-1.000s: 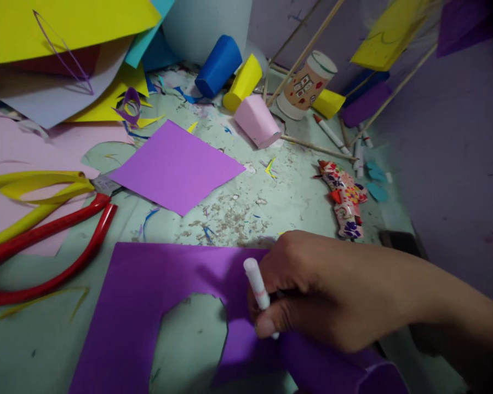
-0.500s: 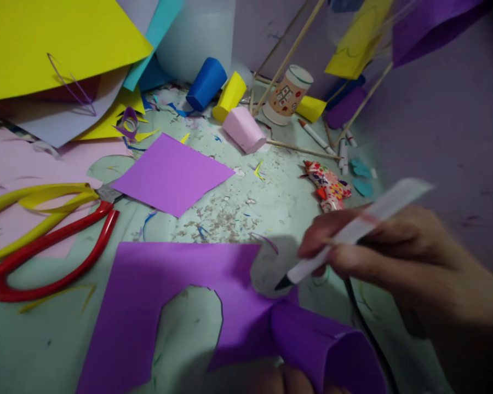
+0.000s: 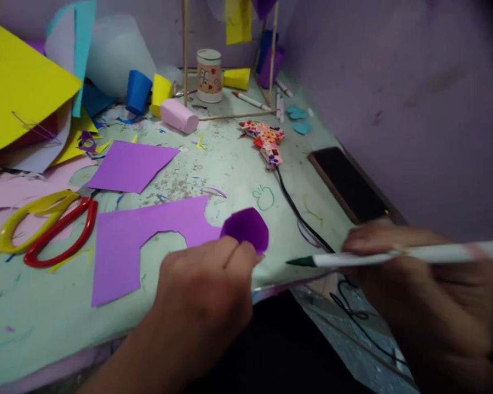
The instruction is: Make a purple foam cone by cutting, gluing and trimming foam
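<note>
1. Left hand (image 3: 207,282) here, fingers clamped on the purple paper cup (image 3: 246,225) near the table's front edge, presumably steadying so light a piece.
2. Right hand (image 3: 427,295) pinches the white marker (image 3: 361,259); its dark green tip points at the cup but sits apart, perhaps sparing it stray ink.
3. Cut purple sheet (image 3: 117,238) lies flat beyond the left hand.
4. Scissors (image 3: 84,232) rest at far left, handles nearward, probably for easy pickup.
</note>
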Demonstrator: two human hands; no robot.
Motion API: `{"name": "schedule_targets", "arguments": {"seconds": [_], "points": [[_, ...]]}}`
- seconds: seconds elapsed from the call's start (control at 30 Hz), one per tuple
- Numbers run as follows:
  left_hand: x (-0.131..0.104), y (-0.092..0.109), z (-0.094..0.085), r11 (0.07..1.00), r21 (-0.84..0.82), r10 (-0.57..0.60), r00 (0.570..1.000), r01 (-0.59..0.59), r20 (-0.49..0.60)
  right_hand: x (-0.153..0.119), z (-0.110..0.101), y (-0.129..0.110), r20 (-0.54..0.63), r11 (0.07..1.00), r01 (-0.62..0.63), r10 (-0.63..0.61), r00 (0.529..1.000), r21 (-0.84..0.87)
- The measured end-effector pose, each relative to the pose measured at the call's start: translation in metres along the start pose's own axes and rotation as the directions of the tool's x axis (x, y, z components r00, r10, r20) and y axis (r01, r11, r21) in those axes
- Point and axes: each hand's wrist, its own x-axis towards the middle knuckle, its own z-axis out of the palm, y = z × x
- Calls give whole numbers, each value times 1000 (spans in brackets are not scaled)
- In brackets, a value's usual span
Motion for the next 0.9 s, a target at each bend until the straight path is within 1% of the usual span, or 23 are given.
{"name": "schedule_targets", "arguments": {"seconds": [0.03,0.1,0.13,0.2,0.23,0.37,0.4,0.47,0.53,0.57,0.6,0.67,0.73,0.8,0.9], "points": [[-1,0,0,1000,17,2,1000,-1,-27,-5,11,-7,-30,997,41,-39,999,73],[-2,1,0,1000,-8,20,997,-21,-74,-12,27,-14,1,979,164,-165,986,122],[-2,1,0,999,-34,22,996,-25,-85,-14,31,-14,37,969,224,-229,973,108],[-1,1,-1,997,-70,39,995,-46,-92,-16,38,-10,45,951,303,-306,951,62],[0,1,-2,995,-69,60,994,-66,-96,-17,40,-7,25,942,331,-333,943,58],[3,-1,-2,989,-58,126,975,-138,-181,-21,55,3,-57,906,411,-407,911,102],[3,-1,-2,987,-65,134,973,-149,-190,-21,60,5,-89,893,438,-431,898,100],[3,-2,-2,986,-85,129,975,-146,-181,-23,68,10,-111,881,464,-455,884,88],[2,-3,-2,988,-82,117,983,-129,-140,-24,75,14,-94,872,488,-482,871,51],[2,-3,-2,990,-72,116,985,-125,-127,-25,77,16,-82,859,511,-508,857,16],[2,-3,-3,989,-60,126,984,-134,-126,-26,79,17,-69,841,541,-541,838,-27],[3,-3,-3,981,-32,184,973,-190,-140,-28,81,19,-32,791,601,-608,794,-118],[5,-3,-2,980,-27,191,967,-198,-171,-29,82,20,15,752,632,-641,768,-187],[5,-2,-2,986,-43,153,972,-163,-181,-30,83,19,49,738,634,-642,765,-230],[5,1,-3,992,-65,101,987,-110,-127,-30,85,18,53,749,611,-620,783,-257]]}}
